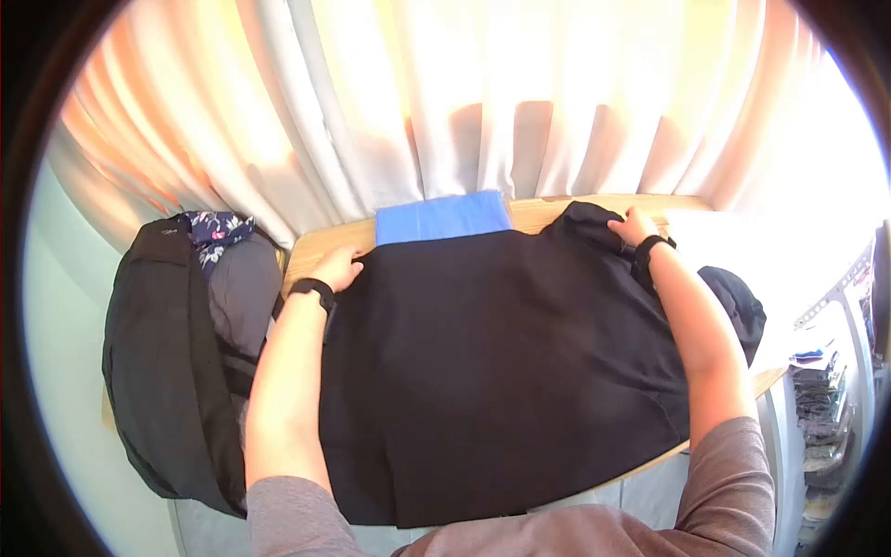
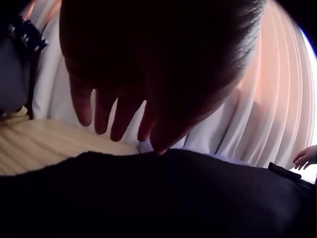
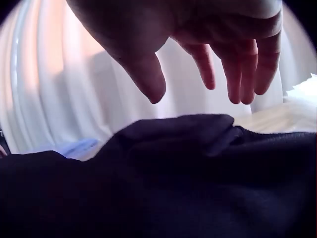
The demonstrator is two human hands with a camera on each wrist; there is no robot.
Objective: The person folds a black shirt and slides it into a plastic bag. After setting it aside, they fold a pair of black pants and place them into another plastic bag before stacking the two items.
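Note:
A large black garment [image 1: 501, 371] lies spread over a wooden table, its near edge hanging at the front. My left hand [image 1: 336, 269] is at its far left corner. In the left wrist view that hand [image 2: 158, 74] has loosely extended fingers pointing down, with the thumb tip right at the cloth's edge. At the far right, my right hand [image 1: 637, 227] hovers by a bunched fold [image 1: 589, 223] of the garment. Its fingers [image 3: 240, 69] and thumb are spread apart above the cloth in the right wrist view, with nothing between them.
Beyond the garment's far edge lies a flat blue packet [image 1: 444, 215] on the wooden table [image 1: 320, 243]. Dark bags or clothes, including a black one [image 1: 153, 362], are piled at left. Pale curtains [image 1: 445, 102] hang behind. A shelf of stacked items [image 1: 821, 418] stands at right.

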